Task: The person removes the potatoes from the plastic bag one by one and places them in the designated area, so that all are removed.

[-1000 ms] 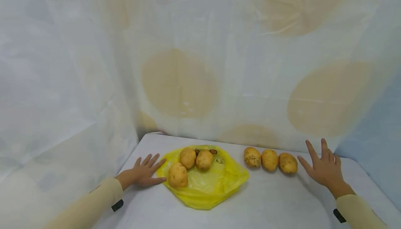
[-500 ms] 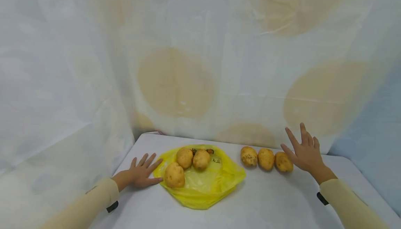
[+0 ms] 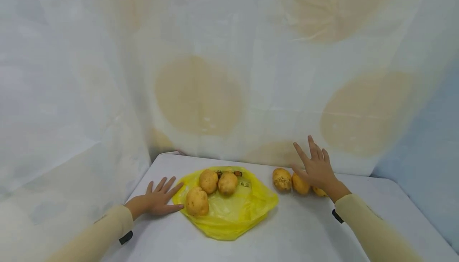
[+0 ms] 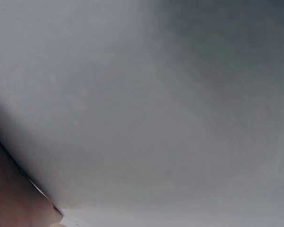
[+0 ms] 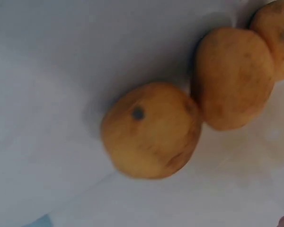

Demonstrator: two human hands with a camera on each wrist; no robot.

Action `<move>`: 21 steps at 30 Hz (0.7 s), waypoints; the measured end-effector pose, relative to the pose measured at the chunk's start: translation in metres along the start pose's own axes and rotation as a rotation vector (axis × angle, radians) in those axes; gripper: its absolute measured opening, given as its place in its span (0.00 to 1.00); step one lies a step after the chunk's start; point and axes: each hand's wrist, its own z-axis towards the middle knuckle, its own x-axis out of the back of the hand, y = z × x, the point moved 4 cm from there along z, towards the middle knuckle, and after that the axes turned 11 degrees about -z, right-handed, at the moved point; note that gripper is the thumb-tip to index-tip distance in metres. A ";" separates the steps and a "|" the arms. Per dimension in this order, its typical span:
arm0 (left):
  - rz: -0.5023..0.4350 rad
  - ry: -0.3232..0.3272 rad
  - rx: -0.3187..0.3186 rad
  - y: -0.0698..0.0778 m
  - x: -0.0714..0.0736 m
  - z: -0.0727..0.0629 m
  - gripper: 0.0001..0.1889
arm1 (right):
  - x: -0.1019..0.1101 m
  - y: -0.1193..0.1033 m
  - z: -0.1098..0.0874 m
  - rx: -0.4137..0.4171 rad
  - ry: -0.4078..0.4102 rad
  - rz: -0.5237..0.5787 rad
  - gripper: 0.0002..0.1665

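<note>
Fingers spread, my left hand [image 3: 155, 201] rests flat on the table, its fingertips right at the left edge of a yellow plastic bag [image 3: 229, 218]. Three potatoes lie on the bag: one at the front left [image 3: 197, 201] and two behind it, a middle potato [image 3: 208, 181] and a right potato [image 3: 228, 183]. My right hand [image 3: 317, 171] is held with spread fingers over a row of three more potatoes, holding nothing. In that row the left potato [image 3: 281, 179] shows whole, while the hand partly covers the middle potato [image 3: 299, 185] and the right potato [image 3: 319, 191]. The right wrist view shows the row's nearest potato [image 5: 151, 131] up close.
A white-covered table [image 3: 287, 230] carries everything. Behind it hangs a pale sheet [image 3: 272, 75] with large tan dots, close along the back edge. More sheeting [image 3: 64, 94] closes off the left side, and a bluish one [image 3: 426, 146] the right.
My right hand has moved left, from beside the row of potatoes to over it. The left hand stays by the bag. The whole view has shifted slightly.
</note>
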 end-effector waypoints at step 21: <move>-0.062 -0.009 -0.018 -0.008 -0.005 0.005 0.50 | -0.029 -0.087 0.026 0.143 0.005 0.054 0.45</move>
